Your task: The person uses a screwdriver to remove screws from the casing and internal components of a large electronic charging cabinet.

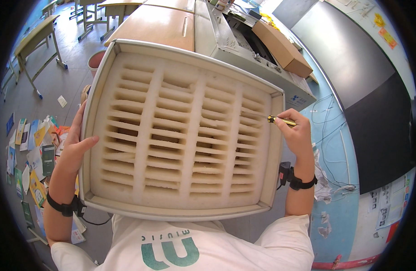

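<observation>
A large shallow tray (276,135) with a pale rim is tilted in front of my chest. It is lined with thick off-white foam (143,113), cut into several columns of narrow slots. My left hand (77,140) grips the tray's left side, thumb over the rim and fingers behind the outer wall. My right hand (294,133) is at the right rim, pinching a short black-and-yellow pen-shaped tool (284,121). This tool points left over the foam; its exact kind is hard to make out. Black straps circle both wrists.
Beyond the tray stands a grey metal console (244,54) with a cardboard box (282,49) on top, beside a wooden desktop (154,27). Books and papers (36,158) litter the floor at left. A student desk (36,38) stands farther back. Loose cables (327,135) hang along the blue wall.
</observation>
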Action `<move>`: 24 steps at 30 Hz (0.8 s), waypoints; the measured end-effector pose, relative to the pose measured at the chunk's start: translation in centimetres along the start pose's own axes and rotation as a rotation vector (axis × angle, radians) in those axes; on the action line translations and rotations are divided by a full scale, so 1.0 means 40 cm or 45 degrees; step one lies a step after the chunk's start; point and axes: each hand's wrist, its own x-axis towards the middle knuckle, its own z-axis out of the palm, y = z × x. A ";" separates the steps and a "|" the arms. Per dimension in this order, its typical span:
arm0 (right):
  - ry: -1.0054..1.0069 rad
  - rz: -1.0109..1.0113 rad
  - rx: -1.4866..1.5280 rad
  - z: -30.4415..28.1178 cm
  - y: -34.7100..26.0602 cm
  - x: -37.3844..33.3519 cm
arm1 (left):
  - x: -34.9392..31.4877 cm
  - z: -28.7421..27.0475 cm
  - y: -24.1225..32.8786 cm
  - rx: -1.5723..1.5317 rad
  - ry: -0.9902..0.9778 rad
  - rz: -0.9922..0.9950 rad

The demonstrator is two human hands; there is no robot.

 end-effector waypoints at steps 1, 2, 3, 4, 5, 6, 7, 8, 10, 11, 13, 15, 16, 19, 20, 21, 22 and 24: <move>0.000 -0.003 -0.002 -0.006 -0.002 -0.001 | -0.001 -0.001 -0.001 -0.017 0.002 -0.006; 0.002 -0.006 0.024 -0.020 -0.004 -0.002 | 0.000 0.000 -0.001 -0.023 0.004 -0.004; 0.003 -0.009 0.049 -0.035 -0.009 -0.003 | 0.000 0.000 0.000 -0.020 -0.004 -0.005; 0.002 -0.013 0.043 -0.053 -0.019 -0.001 | 0.001 0.000 0.001 -0.017 -0.012 -0.005; -0.032 0.026 0.000 -0.069 -0.031 -0.002 | 0.000 0.000 0.002 -0.021 -0.010 -0.005; -0.066 0.065 -0.043 -0.077 -0.038 -0.001 | -0.001 0.002 0.003 -0.035 -0.010 -0.013; -0.068 0.063 -0.047 -0.077 -0.038 0.002 | -0.002 0.003 0.003 -0.050 -0.011 -0.020; -0.097 0.057 -0.117 -0.075 -0.037 0.006 | -0.002 0.002 0.001 -0.054 -0.010 -0.019; -0.127 0.050 -0.191 -0.067 -0.032 0.007 | -0.003 -0.001 -0.002 -0.065 -0.007 -0.032; -0.141 0.038 -0.240 -0.060 -0.027 0.005 | -0.004 -0.002 -0.004 -0.069 -0.002 -0.031; -0.159 0.021 -0.290 -0.054 -0.021 -0.001 | -0.006 -0.004 -0.006 -0.099 -0.019 -0.020; -0.131 0.038 -0.296 -0.055 -0.018 -0.008 | -0.003 0.001 -0.001 -0.096 -0.022 -0.016; -0.134 0.036 -0.299 -0.057 -0.025 -0.008 | -0.003 0.003 0.000 -0.087 -0.027 -0.012; -0.167 0.101 -0.496 -0.040 -0.045 -0.002 | 0.001 0.004 -0.002 -0.051 -0.027 -0.004; -0.162 0.027 -0.557 -0.031 -0.047 0.005 | -0.001 0.004 -0.002 -0.050 -0.029 -0.008; -0.157 -0.047 -0.617 -0.022 -0.047 0.007 | -0.002 0.002 -0.004 -0.058 -0.016 -0.004; -0.159 -0.042 -0.616 -0.010 -0.040 0.003 | -0.004 0.000 -0.005 -0.066 -0.004 0.000; -0.289 -0.038 -0.759 0.017 -0.013 -0.002 | -0.003 -0.002 -0.007 -0.059 -0.004 0.008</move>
